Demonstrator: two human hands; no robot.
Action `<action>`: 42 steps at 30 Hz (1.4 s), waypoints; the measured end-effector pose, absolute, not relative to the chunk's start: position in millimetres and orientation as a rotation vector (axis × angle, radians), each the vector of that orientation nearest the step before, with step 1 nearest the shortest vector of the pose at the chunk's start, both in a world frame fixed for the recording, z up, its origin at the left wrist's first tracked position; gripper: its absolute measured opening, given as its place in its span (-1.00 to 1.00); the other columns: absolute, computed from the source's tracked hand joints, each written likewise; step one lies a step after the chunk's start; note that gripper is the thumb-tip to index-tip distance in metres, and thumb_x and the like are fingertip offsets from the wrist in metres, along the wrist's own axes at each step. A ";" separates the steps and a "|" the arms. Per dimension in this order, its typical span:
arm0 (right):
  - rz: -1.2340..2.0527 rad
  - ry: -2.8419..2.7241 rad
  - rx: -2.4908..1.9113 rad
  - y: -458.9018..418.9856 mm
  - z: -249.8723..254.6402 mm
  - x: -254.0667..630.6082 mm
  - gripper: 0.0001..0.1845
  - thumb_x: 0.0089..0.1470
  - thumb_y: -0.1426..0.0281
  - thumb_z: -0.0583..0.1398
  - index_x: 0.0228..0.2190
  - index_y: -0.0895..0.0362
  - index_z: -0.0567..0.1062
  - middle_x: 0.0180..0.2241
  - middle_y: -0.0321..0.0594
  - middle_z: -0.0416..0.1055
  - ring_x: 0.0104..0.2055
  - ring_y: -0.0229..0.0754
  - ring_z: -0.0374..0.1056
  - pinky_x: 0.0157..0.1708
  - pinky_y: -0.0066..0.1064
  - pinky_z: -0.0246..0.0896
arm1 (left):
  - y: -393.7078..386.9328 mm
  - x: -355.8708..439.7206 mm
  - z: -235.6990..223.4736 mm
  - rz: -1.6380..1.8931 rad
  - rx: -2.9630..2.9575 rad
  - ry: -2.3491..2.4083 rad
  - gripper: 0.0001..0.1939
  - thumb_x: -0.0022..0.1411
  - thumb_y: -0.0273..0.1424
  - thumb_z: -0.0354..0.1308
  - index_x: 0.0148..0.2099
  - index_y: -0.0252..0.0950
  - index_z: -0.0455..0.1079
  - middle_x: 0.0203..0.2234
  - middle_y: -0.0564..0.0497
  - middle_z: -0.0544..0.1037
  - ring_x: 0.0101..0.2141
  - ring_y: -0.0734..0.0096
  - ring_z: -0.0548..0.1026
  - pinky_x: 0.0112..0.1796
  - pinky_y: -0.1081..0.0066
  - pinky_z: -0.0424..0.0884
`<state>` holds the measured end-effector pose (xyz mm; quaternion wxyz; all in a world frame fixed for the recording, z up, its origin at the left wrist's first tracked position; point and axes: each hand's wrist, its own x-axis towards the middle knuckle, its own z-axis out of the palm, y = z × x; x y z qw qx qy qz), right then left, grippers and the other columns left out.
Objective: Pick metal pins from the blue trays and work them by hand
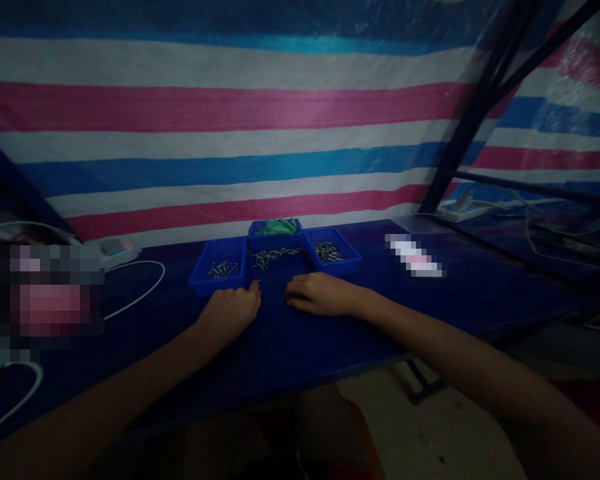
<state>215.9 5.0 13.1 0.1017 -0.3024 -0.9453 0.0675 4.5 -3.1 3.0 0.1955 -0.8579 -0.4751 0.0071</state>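
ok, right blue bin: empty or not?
Not empty: a heap of metal pieces lies inside the bin, below its rim.

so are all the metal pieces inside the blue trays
No, a loose pile of metal pieces lies on the blue table in front of the middle tray.

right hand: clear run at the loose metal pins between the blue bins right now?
Likely yes: the right hand is close to the loose metal pins, with only blue tabletop visible between them. The left hand sits off to the left.
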 end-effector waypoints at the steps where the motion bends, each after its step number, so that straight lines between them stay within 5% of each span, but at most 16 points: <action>1: 0.198 -2.790 -0.898 4.7 13.4 216.0 -0.80 0.13 0.38 0.04 -0.26 0.21 0.40 -0.36 -0.18 0.35 -0.36 -0.28 0.28 -0.31 -0.43 0.16 | -3.3 4.9 3.2 0.025 -2.431 -1.311 -0.63 0.29 -0.39 -0.23 -0.05 -0.44 0.32 -0.59 -0.20 0.52 -0.57 0.05 0.51 -0.59 0.29 0.34; 15: 0.185 -2.783 -0.851 4.9 12.0 217.5 -0.81 0.12 0.39 0.05 -0.26 0.20 0.39 -0.39 -0.20 0.34 -0.39 -0.29 0.25 -0.35 -0.45 0.11 | 3.9 4.2 4.2 -0.344 -2.966 -1.010 -0.82 0.23 -0.38 -0.06 -0.19 -0.26 0.34 -0.32 0.01 0.40 -0.25 0.38 0.36 -0.21 0.36 0.32; 23: 0.128 -2.811 -0.810 -1.1 14.3 213.4 -0.80 0.15 0.35 0.02 -0.31 0.21 0.38 -0.41 -0.21 0.34 -0.40 -0.29 0.26 -0.37 -0.46 0.11 | 3.4 2.2 7.9 -0.374 -2.973 -0.996 -0.86 0.21 -0.40 -0.04 -0.26 -0.29 0.33 -0.38 0.02 0.43 -0.30 0.40 0.39 -0.27 0.41 0.33; 30: 0.173 -2.761 -0.792 -2.5 10.0 210.2 -0.82 0.15 0.39 0.00 -0.34 0.20 0.36 -0.42 -0.22 0.34 -0.40 -0.30 0.24 -0.38 -0.46 0.10 | -1.3 4.5 8.1 -0.799 -3.051 -0.935 -0.86 0.20 -0.40 -0.01 -0.23 -0.29 0.35 -0.39 0.04 0.46 -0.38 0.50 0.40 -0.31 0.47 0.36; 42: 0.099 -2.666 -0.763 -3.7 10.8 210.7 -0.79 0.17 0.39 -0.03 -0.30 0.21 0.36 -0.40 -0.19 0.33 -0.36 -0.29 0.24 -0.32 -0.46 0.12 | -5.9 10.2 14.8 -1.181 -3.251 -1.445 -0.83 0.11 -0.33 0.11 -0.26 -0.31 0.36 -0.39 0.06 0.49 -0.47 0.55 0.45 -0.43 0.54 0.41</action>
